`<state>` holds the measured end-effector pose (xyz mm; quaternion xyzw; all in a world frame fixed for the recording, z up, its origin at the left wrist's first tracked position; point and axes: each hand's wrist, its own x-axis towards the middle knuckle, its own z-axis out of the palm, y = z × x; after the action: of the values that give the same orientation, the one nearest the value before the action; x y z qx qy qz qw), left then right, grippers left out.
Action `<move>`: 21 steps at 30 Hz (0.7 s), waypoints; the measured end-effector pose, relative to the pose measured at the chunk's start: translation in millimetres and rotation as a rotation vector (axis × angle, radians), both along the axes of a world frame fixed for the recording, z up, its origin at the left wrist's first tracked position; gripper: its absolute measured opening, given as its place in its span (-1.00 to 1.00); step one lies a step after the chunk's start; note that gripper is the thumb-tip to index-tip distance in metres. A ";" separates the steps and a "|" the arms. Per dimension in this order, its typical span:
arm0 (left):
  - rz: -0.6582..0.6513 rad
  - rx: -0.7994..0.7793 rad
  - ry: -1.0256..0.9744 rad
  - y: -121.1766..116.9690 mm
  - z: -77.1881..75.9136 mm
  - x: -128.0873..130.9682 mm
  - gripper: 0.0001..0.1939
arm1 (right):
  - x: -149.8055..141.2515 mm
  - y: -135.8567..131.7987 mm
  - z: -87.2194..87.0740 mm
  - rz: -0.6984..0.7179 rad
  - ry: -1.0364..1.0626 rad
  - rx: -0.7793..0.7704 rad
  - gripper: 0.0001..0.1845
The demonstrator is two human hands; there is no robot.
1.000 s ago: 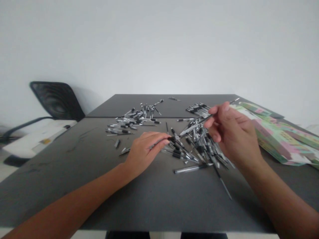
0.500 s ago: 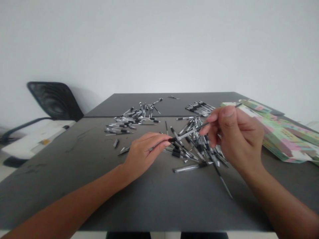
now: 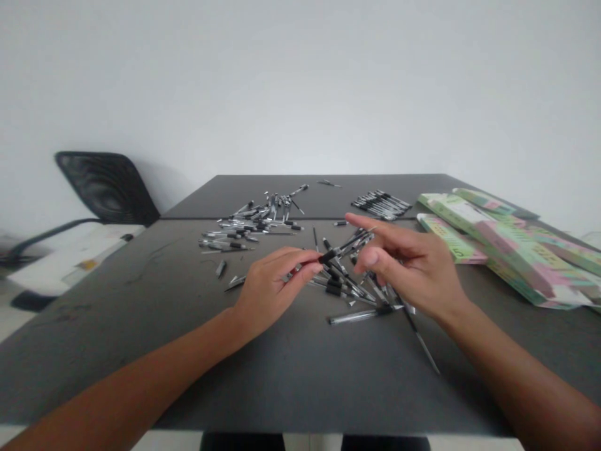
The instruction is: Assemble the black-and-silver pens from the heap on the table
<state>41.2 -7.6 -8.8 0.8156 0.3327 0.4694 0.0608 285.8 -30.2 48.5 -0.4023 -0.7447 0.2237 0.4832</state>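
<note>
Between thumb and fingertips, my left hand (image 3: 277, 285) pinches a clear pen barrel (image 3: 345, 246) by its black grip. The barrel points up to the right, and a dark line, seemingly a refill, runs inside it. My right hand (image 3: 413, 266) is open beside the barrel's far end, with index finger stretched out and thumb apart. Whether a finger touches that end, I cannot tell. Beneath both hands lies a loose pile of clear pens and parts (image 3: 342, 285), partly hidden by the right hand. A single pen (image 3: 359, 315) lies in front of the pile.
More pen parts (image 3: 256, 222) are scattered at the left middle of the dark table (image 3: 263, 382). A row of pens (image 3: 381, 205) lies at the back right. Green and pink boxes (image 3: 511, 244) are stacked on the right. A black chair (image 3: 106, 188) stands at the left.
My right hand has moved left and opened from its pinch on a thin dark refill. The refill now appears to be inside the barrel. My left hand keeps its grip.
</note>
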 end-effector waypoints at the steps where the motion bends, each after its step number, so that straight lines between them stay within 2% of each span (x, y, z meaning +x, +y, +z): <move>1: 0.006 -0.005 -0.008 0.7 -0.5 -0.3 -0.85 | 2.2 1.6 -0.2 -0.017 0.026 -0.001 -0.51; 4: 0.033 -0.021 -0.027 4.5 -2.1 -1.5 -0.84 | 10.6 7.4 0.4 -0.093 0.121 0.045 -0.52; 7: 0.072 -0.005 -0.069 12.1 -2.7 -4.4 -0.83 | 20.2 14.4 3.2 -0.214 0.168 0.121 -0.32; 9: 0.118 0.019 -0.103 20.0 -1.7 -9.0 -0.82 | 26.8 19.6 5.0 -0.312 0.137 0.132 -0.28; 14: 0.323 0.117 -0.174 46.6 8.4 -34.8 -0.77 | 40.8 34.1 2.6 -0.538 -0.154 0.073 -0.51; 18: 0.424 0.213 -0.248 67.3 18.0 -62.9 -0.74 | 44.9 43.0 -4.0 -0.514 -0.328 -0.004 -0.57; 21: 0.500 0.235 -0.291 80.3 19.5 -81.1 -0.74 | 45.1 46.1 -8.2 -0.458 -0.411 -0.063 -0.55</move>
<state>-39.9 72.7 10.7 0.6342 0.4543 0.6168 -0.1045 330.9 15.9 40.3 -0.6112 -0.7095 0.0462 0.3477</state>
